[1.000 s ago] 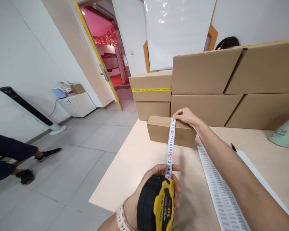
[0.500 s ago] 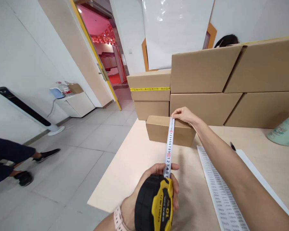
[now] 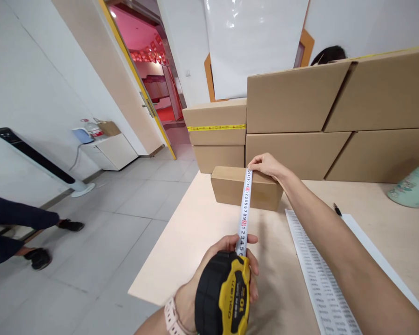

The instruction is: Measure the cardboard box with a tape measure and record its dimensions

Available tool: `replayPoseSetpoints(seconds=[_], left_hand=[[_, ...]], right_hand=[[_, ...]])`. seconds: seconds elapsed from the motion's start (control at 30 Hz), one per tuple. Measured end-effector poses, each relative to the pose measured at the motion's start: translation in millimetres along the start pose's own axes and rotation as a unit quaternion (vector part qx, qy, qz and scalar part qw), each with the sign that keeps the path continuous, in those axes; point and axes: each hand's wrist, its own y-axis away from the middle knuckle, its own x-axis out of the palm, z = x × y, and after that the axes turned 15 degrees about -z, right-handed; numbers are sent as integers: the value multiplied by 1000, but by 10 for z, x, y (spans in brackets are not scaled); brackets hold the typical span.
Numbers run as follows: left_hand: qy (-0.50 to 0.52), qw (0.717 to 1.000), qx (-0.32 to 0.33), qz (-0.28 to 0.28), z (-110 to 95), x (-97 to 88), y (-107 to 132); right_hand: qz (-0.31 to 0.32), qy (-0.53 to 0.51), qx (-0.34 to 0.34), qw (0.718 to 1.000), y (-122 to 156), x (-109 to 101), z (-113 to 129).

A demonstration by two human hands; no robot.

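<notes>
My left hand (image 3: 209, 265) is wrapped round a black and yellow tape measure (image 3: 226, 298), close to the camera above the table. Its white blade (image 3: 245, 204) runs out from the case, away from me, across the top of a small cardboard box (image 3: 244, 190). At the blade's far end, my right hand (image 3: 265, 166) pinches the tip against the box's back top edge. The box lies on the table in front of larger boxes. My left palm is hidden behind the tape measure's case.
Large cardboard boxes (image 3: 296, 104) are stacked along the table's back. Printed sheets (image 3: 317, 274), a black pen (image 3: 337, 210) and a green patterned container (image 3: 414, 188) are on the right of the table (image 3: 174, 251). A person's legs (image 3: 21, 228) show at left; a head (image 3: 330, 55) shows behind the boxes.
Both hands keep their hold on the tape measure, with the blade across the box as before. The person's legs at left have shifted slightly.
</notes>
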Motion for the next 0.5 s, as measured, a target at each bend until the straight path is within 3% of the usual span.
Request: replayPoseSetpoints(seconds=[0.27, 0.5], left_hand=[[-8, 1000, -17, -7, -11, 4, -22], [-17, 1000, 14, 19, 20, -35, -23]], right_hand=[[0, 0, 0, 1000, -8, -3, -9], [0, 3, -3, 1000, -13, -1, -25]])
